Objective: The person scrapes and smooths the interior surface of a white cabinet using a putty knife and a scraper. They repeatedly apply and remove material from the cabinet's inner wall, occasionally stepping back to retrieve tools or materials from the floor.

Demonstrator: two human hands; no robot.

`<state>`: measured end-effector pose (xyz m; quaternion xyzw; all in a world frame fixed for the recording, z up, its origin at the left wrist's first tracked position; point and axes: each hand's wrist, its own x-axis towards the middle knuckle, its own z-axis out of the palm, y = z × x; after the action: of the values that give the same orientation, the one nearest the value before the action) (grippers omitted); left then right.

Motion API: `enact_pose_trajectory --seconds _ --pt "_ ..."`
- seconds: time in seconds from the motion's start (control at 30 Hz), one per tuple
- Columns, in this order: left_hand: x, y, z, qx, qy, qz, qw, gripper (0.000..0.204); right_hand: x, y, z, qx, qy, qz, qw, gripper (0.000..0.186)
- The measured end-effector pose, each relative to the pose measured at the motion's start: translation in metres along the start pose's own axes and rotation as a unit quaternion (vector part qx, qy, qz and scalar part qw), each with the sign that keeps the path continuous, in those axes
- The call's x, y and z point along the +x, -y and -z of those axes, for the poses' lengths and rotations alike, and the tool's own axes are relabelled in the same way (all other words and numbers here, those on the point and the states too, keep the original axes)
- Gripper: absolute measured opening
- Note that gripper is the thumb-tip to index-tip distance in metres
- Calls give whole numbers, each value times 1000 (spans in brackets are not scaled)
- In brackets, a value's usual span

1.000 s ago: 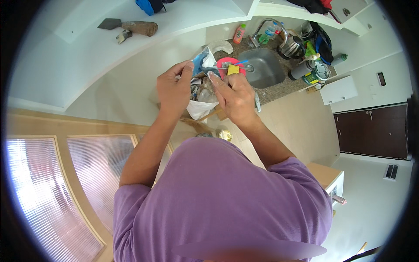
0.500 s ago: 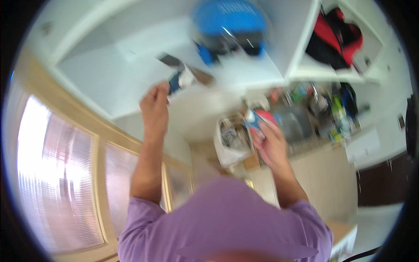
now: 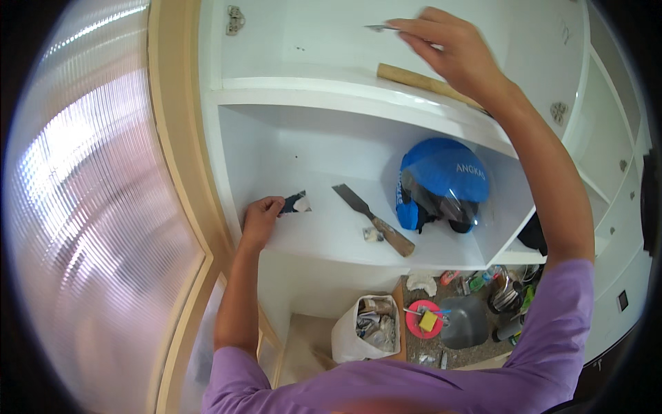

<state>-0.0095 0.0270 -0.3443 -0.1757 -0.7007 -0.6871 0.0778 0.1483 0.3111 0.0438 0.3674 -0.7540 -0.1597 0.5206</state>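
My left hand (image 3: pixel 261 219) pinches a small dark-blue and white piece, like a torn packet (image 3: pixel 298 203), low over the left part of the lower shelf (image 3: pixel 296 238). My right hand (image 3: pixel 441 45) is raised at the upper shelf. Between its fingertips is a thin, greyish flat piece (image 3: pixel 380 27), whose kind I cannot make out. Under that hand lies a wooden handle (image 3: pixel 417 79) at the upper shelf's front edge, its far end hidden by my wrist. A flat-bladed scraper (image 3: pixel 372 217) with a worn wooden handle rests on the lower shelf, by a small clear packet (image 3: pixel 373 234).
A blue helmet (image 3: pixel 441 169) with a clear visor sits on the lower shelf's right. Below are a white bag of rubbish (image 3: pixel 345 338), a pink basin (image 3: pixel 414 324) with a yellow sponge, and a grey sink (image 3: pixel 463 319). A ribbed-glass door (image 3: pixel 96 207) stands left.
My right hand has risen from above the counter to the upper shelf. My left hand still holds the blue and white piece. The view has shifted, showing the upper shelf.
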Motion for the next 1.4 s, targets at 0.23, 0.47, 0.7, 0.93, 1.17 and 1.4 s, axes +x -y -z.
enact_pose_trajectory --seconds 0.23,0.47,0.7,0.93,1.17,1.4 --pt "2 -3 -1 -49 51 29 997 22 84 -63 -184 -140 210 87 964 30" --pt "4 -2 11 -41 67 38 996 24 122 -85 -262 -216 241 195 926 35" --pt "6 -4 10 -41 74 38 996 19 110 -100 -291 -241 225 253 909 40" --pt "8 -4 11 -16 73 12 997 19 92 -95 -304 -267 265 232 897 42" --pt "8 -9 13 -24 82 23 996 18 92 -91 -290 -258 318 212 887 32" --pt "7 -6 9 -39 87 38 995 21 124 -87 -296 -235 225 222 919 34"
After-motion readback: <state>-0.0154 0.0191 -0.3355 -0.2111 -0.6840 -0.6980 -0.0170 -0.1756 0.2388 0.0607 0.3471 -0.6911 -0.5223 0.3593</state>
